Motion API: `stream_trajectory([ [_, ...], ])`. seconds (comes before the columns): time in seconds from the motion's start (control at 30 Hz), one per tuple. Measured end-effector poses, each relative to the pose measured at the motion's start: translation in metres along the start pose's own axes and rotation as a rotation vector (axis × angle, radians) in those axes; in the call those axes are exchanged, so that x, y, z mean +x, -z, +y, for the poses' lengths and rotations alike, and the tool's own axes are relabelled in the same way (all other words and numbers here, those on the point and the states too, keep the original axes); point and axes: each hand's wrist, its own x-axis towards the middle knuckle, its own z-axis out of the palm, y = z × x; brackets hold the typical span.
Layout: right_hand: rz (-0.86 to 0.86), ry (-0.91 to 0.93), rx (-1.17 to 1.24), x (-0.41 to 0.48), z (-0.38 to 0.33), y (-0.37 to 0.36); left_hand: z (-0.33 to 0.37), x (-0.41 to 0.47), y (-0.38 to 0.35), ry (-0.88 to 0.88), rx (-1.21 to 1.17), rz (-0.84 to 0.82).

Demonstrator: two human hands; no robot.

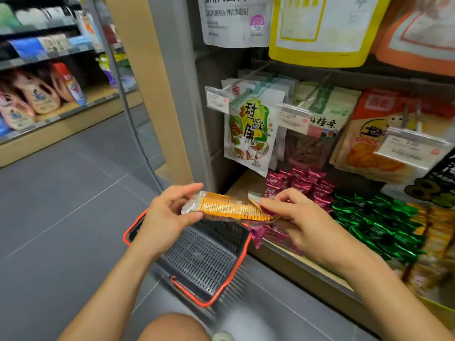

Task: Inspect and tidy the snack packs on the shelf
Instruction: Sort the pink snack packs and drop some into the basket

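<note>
Orange snack pack [229, 207], print illegible, held level above a red-rimmed basket [197, 262]. Left hand [170, 212] grips its 9 o'clock end, fingers curled; right hand [293, 217] pinches the 3 o'clock end. At 12 o'clock hangs a bag [236, 20] reading "CALIFORNIA PRUNES", "70g"; at 2 o'clock, a "SPICY" pouch [364, 148].

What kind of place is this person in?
Most likely a convenience store aisle: snack bags hang on pegs behind price tags, a shopping basket sits on the floor, and the left hand and right hand hold an orange pack.
</note>
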Motion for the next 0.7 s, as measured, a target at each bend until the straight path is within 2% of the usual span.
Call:
stream_trajectory([
  [0.07,-0.02,0.036,-0.087,0.001,-0.003,-0.006,-0.002,-0.003,0.008,-0.034,0.149,-0.046],
  [0.2,0.005,0.041,0.038,0.012,-0.006,-0.023,-0.024,-0.01,0.027,-0.01,0.475,-0.167],
  [0.33,0.072,-0.129,0.278,0.028,-0.004,-0.053,-0.056,-0.025,0.037,0.116,0.509,-0.303],
  [0.5,-0.037,-0.283,0.561,0.051,0.007,-0.092,-0.088,-0.034,0.042,0.006,0.542,-0.378],
  [0.63,-0.141,-0.414,0.665,0.066,0.026,-0.126,-0.119,-0.026,0.052,0.125,0.599,-0.494],
  [0.7,-0.141,-0.473,0.573,0.072,0.036,-0.147,-0.136,-0.015,0.056,0.174,0.68,-0.532],
])
